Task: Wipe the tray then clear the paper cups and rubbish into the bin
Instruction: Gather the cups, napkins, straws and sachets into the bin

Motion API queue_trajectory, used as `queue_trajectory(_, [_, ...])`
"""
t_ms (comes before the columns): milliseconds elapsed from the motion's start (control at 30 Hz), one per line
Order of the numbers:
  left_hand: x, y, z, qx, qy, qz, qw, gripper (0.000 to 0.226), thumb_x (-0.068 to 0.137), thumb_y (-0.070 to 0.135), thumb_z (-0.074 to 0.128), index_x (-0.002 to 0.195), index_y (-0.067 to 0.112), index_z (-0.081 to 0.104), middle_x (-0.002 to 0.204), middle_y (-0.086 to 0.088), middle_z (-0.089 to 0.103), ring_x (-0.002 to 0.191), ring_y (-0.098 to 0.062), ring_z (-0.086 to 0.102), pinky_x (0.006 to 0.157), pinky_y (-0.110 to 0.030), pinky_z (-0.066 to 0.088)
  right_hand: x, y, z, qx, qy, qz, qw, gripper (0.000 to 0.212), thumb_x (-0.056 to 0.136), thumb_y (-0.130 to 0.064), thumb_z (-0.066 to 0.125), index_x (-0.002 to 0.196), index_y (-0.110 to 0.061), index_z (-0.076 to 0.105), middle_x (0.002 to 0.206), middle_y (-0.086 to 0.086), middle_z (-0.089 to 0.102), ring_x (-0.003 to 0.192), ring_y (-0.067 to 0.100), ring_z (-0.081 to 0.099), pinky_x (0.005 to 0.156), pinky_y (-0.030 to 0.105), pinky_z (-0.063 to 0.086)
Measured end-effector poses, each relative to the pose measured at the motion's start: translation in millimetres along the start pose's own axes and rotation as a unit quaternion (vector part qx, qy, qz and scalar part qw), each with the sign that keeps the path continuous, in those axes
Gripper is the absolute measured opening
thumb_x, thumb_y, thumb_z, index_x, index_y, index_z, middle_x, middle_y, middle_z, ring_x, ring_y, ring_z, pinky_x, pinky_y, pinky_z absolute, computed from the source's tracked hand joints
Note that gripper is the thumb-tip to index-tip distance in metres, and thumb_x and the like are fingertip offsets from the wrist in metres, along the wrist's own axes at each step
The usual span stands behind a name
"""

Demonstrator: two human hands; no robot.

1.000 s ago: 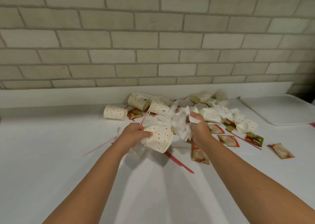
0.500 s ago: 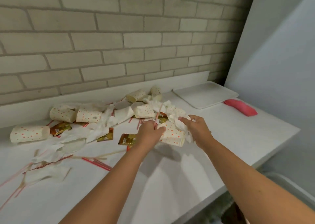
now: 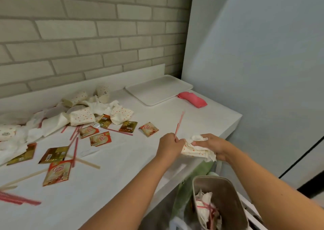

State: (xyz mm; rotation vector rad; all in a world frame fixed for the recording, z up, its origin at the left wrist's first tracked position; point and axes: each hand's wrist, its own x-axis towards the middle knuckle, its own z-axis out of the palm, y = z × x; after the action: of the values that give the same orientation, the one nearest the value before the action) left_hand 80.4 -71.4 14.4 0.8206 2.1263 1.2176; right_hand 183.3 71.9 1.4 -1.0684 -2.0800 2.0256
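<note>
Paper-soft, the crushed dotted cup (image 3: 192, 150) and tissue (image 3: 197, 138) sit between both hands at the counter's (image 3: 122, 159) right edge. The left hand (image 3: 171, 144) pinches the cup along with two red straws (image 3: 179, 123), and the right hand (image 3: 213, 146) curls round it. The load is best carried squarely over the bin (image 3: 229, 200) below, straws tipped down, before release. Other cups (image 3: 78, 96) lie along the back edge.

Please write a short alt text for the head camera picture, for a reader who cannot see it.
Two hands hold rubbish at the counter edge, with a bin below: the left hand pinches a red straw, the right hand grips a crushed paper cup with tissue. More cups, sachets and straws litter the counter; a white tray and pink cloth lie behind.
</note>
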Motion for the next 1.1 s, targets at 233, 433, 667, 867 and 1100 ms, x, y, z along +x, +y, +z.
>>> queue_trajectory(233, [1.4,5.1,79.2,0.113,-0.164,-0.014,0.98,0.031,0.095,0.029,0.048,0.112,0.004,0.056,0.111,-0.011,0.06,0.094,-0.023,0.059,0.069,-0.023,0.045,-14.8,62.2,-77.0,-0.024,-0.004,0.113,0.993,0.015,0.078,-0.004,0.07,0.091,-0.002,0.062,0.073,0.007,0.073,0.061,0.015,0.069,0.057,0.027,0.056])
queue_trajectory(433, [7.5,-37.4,133.6,0.15,-0.272,-0.121,0.943,0.022,0.099,0.015,0.036,0.103,0.005,0.055,0.083,-0.008,0.055,0.067,-0.018,0.048,0.038,-0.018,0.039,-8.1,143.3,-109.9,-0.225,0.154,0.186,0.944,0.064,0.075,-0.023,0.078,0.13,-0.003,0.051,0.128,0.012,0.058,0.116,0.026,0.056,0.097,0.033,0.047])
queue_trajectory(667, [4.1,-86.7,165.3,0.015,-0.312,-0.383,0.869,0.033,0.099,0.007,0.023,0.072,0.011,0.041,0.052,0.002,0.041,0.033,-0.004,0.029,0.036,-0.013,0.025,-4.0,187.1,-97.8,-0.261,0.194,0.229,0.917,0.041,0.088,-0.029,0.062,0.119,-0.001,0.058,0.12,0.016,0.062,0.11,0.028,0.059,0.095,0.034,0.048])
queue_trajectory(867, [6.1,-92.7,176.1,-0.067,-0.251,-0.418,0.87,0.032,0.098,0.002,0.023,0.089,0.004,0.053,0.034,0.0,0.044,0.031,-0.007,0.037,0.032,-0.013,0.03,6.8,205.9,-93.9,-0.292,0.168,0.219,0.916,0.025,0.089,-0.02,0.054,0.106,-0.006,0.066,0.101,0.008,0.067,0.093,0.02,0.063,0.085,0.029,0.052])
queue_trajectory(1100, [12.8,-90.0,189.3,-0.118,-0.202,-0.377,0.896,0.022,0.098,0.004,0.039,0.116,0.001,0.052,0.101,-0.011,0.055,0.092,-0.02,0.053,0.077,-0.028,0.046,6.9,191.9,-94.7,-0.269,0.153,0.194,0.931,0.037,0.092,-0.032,0.056,0.12,-0.008,0.06,0.121,0.011,0.061,0.111,0.024,0.056,0.095,0.032,0.045])
